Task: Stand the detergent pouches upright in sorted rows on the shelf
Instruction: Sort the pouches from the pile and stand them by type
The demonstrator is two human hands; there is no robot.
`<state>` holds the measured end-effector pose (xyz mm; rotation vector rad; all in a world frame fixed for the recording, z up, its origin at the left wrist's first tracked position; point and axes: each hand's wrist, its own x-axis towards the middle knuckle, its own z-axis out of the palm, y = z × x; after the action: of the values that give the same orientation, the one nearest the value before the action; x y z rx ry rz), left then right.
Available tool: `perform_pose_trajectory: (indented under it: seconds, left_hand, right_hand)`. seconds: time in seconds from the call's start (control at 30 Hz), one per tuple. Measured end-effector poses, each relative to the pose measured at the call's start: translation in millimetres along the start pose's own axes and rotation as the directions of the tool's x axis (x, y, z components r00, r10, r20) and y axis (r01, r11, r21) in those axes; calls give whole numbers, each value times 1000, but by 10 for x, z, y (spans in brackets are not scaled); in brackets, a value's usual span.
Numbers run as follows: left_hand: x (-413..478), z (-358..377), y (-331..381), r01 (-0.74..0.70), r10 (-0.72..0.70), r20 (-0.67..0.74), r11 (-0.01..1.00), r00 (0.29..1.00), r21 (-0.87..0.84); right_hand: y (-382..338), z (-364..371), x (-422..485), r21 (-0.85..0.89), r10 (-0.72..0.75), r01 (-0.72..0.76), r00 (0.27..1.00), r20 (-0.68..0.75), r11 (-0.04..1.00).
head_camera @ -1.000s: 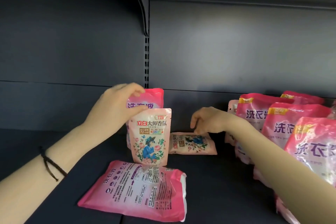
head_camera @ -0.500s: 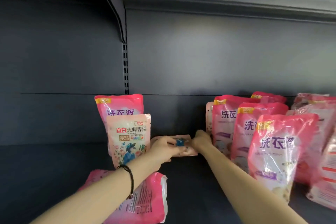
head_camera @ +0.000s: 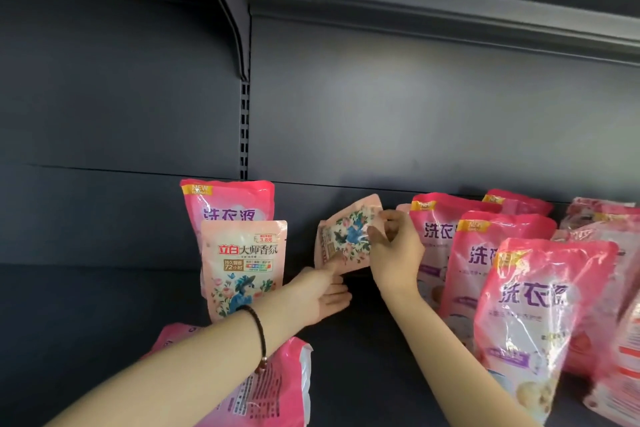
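Note:
A small pale-pink floral pouch (head_camera: pixel 346 236) is lifted off the shelf and tilted, top toward the upper right. My right hand (head_camera: pixel 394 253) pinches its right edge. My left hand (head_camera: pixel 320 291) touches its lower edge with straight fingers from below. To the left, another small floral pouch (head_camera: pixel 242 267) stands upright in front of a taller bright-pink pouch (head_camera: pixel 227 203). A large pink pouch (head_camera: pixel 273 388) lies flat near the front, partly under my left forearm.
Rows of tall pink pouches (head_camera: pixel 540 315) stand upright on the right, close beside my right arm. The dark shelf floor (head_camera: pixel 86 322) stretches to the left. A shelf bracket (head_camera: pixel 239 35) and an upper shelf edge (head_camera: pixel 450 14) hang overhead.
The small floral pouch that lay flat at the back has been raised off the shelf and tilted up. My left hand left the standing pouches and moved right to it.

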<state>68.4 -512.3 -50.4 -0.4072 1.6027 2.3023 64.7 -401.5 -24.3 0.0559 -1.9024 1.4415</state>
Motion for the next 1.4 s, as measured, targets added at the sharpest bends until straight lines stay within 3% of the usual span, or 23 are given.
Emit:
perform_pose_trajectory:
  seconds: [0.1,0.2,0.33,0.47,0.6,0.73,0.87,1.03,1.13,1.3,1.4]
  left_hand:
    - [74,150,33,-56,46,-35,936,998,-349]
    - [168,198,72,-187,155,-107,878,982,-441]
    - [221,153,186,-372,329,-181,870,927,-323]
    - [205,93,244,-530,516,-193,848,834,-23]
    - [207,92,183,-548,567,-141,823,812,150]
    - [224,122,133,-466,500,-90,849,862,248]
    - [307,159,172,-438,476,-106,861,873,259]
    - [412,251,261,-486,545,-127,813,829,319]
    - [458,253,246,-463,558,-145,785,817,412]
    - [336,287,315,-379,504,-214,815,837,438]
    - [73,282,278,-369,461,-97,804,882,466]
  right_hand:
    - [6,-32,-170,150,75,-68,996,-47,986]
    - [99,-67,-288,191,162,-153,986,-31,970]
    - [177,-224,-271,39,217,-223,967,132,974]
    - [191,-318,-222,-270,121,-65,973,198,961]
    - [230,-201,-151,-246,40,1,986,164,969]
    - [452,6,-118,-302,-19,85,976,216,950]
    - [498,95,-27,-302,76,-17,979,187,953]
    - [424,217,175,-300,227,-188,968,103,935]
    - [424,244,166,-368,278,-215,952,126,905]
    - [445,243,183,-238,391,-343,899,195,909]
    - [480,213,92,-134,393,-370,877,275,919]
